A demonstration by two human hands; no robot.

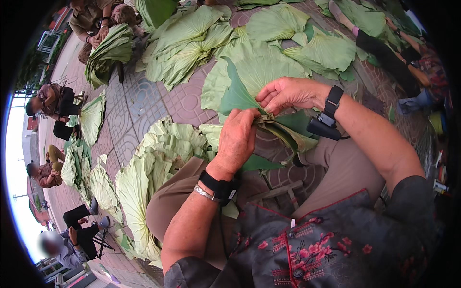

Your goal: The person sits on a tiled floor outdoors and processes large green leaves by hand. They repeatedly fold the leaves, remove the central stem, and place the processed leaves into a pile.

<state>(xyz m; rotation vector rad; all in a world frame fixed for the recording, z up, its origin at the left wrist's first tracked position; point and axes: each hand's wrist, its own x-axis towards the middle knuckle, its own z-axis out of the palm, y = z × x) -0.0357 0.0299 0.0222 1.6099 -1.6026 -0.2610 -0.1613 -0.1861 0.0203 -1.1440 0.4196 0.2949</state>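
Between my knees I hold a folded lotus leaf (236, 90), green on one face, its gathered middle bunched at my fingertips. My left hand (237, 138) is closed on the gathered part from the left. My right hand (290, 95) pinches the same spot from the right, thumb and fingers together. Darker, partly dried folds hang below the fingers to the right. Just beyond my hands a broad pale green lotus leaf (259, 68) lies on the paving. A heap of overlapping pale leaves (162, 151) lies beside my left knee.
More flattened leaf stacks (183, 43) spread over the patterned paving tiles (142, 104) ahead. A person at the upper left holds a leaf bundle (110, 54). Several other people sit along the left; another person's leg (381, 57) reaches in from the right. A wooden frame (277, 192) stands between my legs.
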